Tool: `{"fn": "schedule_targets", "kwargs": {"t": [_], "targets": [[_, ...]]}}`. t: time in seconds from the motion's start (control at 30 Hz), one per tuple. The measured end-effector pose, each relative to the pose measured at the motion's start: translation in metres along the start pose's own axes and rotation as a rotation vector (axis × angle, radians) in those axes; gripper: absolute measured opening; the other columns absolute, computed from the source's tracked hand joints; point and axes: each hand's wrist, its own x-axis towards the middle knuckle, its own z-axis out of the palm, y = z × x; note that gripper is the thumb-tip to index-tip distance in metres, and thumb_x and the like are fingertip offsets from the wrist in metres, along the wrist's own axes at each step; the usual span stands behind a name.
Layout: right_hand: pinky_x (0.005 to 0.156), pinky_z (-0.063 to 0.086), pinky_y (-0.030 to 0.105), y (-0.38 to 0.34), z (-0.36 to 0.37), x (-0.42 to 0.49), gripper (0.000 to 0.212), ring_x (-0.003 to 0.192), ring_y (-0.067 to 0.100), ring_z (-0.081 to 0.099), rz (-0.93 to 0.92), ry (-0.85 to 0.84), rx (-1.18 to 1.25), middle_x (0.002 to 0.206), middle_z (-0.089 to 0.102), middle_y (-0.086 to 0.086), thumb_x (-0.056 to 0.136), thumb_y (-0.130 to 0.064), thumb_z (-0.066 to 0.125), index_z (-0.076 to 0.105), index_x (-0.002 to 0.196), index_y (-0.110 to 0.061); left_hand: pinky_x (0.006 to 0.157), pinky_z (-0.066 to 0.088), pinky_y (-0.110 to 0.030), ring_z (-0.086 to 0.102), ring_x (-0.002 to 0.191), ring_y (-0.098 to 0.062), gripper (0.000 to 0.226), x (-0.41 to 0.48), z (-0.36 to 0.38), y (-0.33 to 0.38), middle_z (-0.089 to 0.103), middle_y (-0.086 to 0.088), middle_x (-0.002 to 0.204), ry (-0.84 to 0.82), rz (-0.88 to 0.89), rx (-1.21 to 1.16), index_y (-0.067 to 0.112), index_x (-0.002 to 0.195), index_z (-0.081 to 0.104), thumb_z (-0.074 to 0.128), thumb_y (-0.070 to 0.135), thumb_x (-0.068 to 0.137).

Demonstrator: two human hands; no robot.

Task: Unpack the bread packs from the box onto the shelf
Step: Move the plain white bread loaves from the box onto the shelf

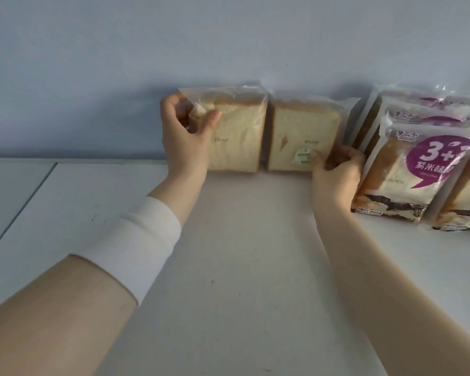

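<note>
Placement is judged in hand: on the shelf (242, 267), left bread pack (239, 131) is pinched by the left hand (185, 131), right bread pack (296, 131) gripped by the right hand (334, 169), both upright; release is called for next.

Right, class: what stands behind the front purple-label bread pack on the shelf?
Similar packs stand behind the front purple-label pack, toward the wall. Only their tops show; the rest is covered.

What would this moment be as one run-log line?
left hand: grips left bread pack | right hand: grips right bread pack | both packs upright on shelf | purple packs: right side
</note>
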Motion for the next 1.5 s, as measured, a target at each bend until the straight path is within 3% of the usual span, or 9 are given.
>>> {"fn": "schedule_targets", "kwargs": {"t": [0.1,0.23,0.33,0.43,0.53,0.63,1.03,1.27,1.5], "targets": [[0.096,0.035,0.024,-0.003,0.004,-0.004,0.050,0.119,0.024,0.051,-0.007,-0.012,-0.129,0.129,0.055,0.011,0.087,-0.021,0.061,0.042,0.131,-0.006,0.072,0.040,-0.006,0.050,0.071,0.008,0.035,-0.006,0.000,0.006,0.047,0.014,0.085,0.024,0.002,0.041,0.015,0.099,0.042,0.071,0.016,0.079],[0.112,0.019,0.032,-0.015,-0.006,-0.027,0.074,0.139,0.027,0.026,-0.044,-0.109,-0.280,0.149,0.029,0.013,0.088,-0.022,0.061,0.018,0.146,-0.008,0.098,0.041,-0.030,0.053,0.108,-0.022,0.058,-0.015,-0.016,0.013,0.053,-0.009,0.117,-0.019,-0.011,0.225,0.002,0.122,0.045,0.073,0.025,0.077],[0.113,0.014,0.031,-0.025,-0.030,-0.066,0.073,0.139,0.028,0.021,-0.157,-0.201,-0.369,0.149,0.025,0.013,0.088,-0.017,0.060,0.016,0.146,-0.008,0.100,0.027,-0.028,0.040,0.126,-0.028,0.065,-0.044,-0.044,0.032,0.046,-0.013,0.133,-0.090,0.079,0.547,0.006,0.131,0.041,0.071,0.030,0.078],[0.110,0.023,0.032,-0.030,-0.072,-0.116,0.061,0.135,0.027,0.026,-0.281,-0.297,-0.560,0.144,0.031,0.011,0.088,-0.016,0.059,0.028,0.141,-0.011,0.096,0.033,-0.038,0.042,0.122,-0.031,0.056,-0.092,-0.075,0.061,0.048,-0.013,0.128,-0.467,0.396,0.876,0.009,0.127,0.043,0.068,0.028,0.081],[0.102,0.034,0.035,-0.035,-0.130,-0.165,0.055,0.131,0.028,0.031,-0.302,-0.357,-0.733,0.139,0.035,0.012,0.088,-0.011,0.058,0.034,0.137,-0.013,0.091,0.038,-0.039,0.046,0.116,-0.031,0.048,-0.146,-0.093,0.098,0.048,-0.012,0.125,-0.891,0.546,1.180,0.013,0.125,0.041,0.063,0.029,0.085],[0.098,0.037,0.037,-0.037,-0.200,-0.208,0.053,0.127,0.030,0.035,-0.200,-0.352,-0.820,0.134,0.036,0.013,0.087,-0.010,0.058,0.034,0.134,-0.013,0.087,0.039,-0.039,0.046,0.113,-0.032,0.049,-0.206,-0.102,0.136,0.046,-0.015,0.123,-1.055,0.674,1.339,0.011,0.126,0.040,0.063,0.026,0.086],[0.089,0.044,0.048,0.058,-0.568,-0.332,0.046,0.120,0.036,0.034,0.272,-0.164,-1.184,0.128,0.036,0.016,0.086,-0.010,0.055,0.038,0.128,-0.009,0.096,0.036,-0.042,0.043,0.121,-0.034,0.046,-0.554,0.005,0.250,0.045,-0.016,0.130,-1.467,1.098,1.052,0.008,0.127,0.040,0.058,0.022,0.088],[0.085,0.043,0.045,0.193,-0.744,-0.408,0.035,0.116,0.035,0.035,0.734,-0.083,-1.154,0.123,0.038,0.015,0.085,-0.006,0.052,0.040,0.118,-0.009,0.096,0.037,-0.042,0.045,0.120,-0.034,0.040,-0.784,0.067,0.214,0.046,-0.017,0.128,-1.750,1.207,1.013,0.008,0.124,0.040,0.056,0.018,0.088],[0.088,0.043,0.044,0.328,-0.812,-0.418,0.033,0.115,0.034,0.037,0.995,-0.058,-1.005,0.123,0.039,0.015,0.086,-0.005,0.051,0.040,0.117,-0.009,0.097,0.037,-0.042,0.044,0.120,-0.033,0.041,-0.907,0.133,0.132,0.045,-0.018,0.130,-2.006,1.134,1.075,0.007,0.126,0.040,0.055,0.017,0.090]]}}
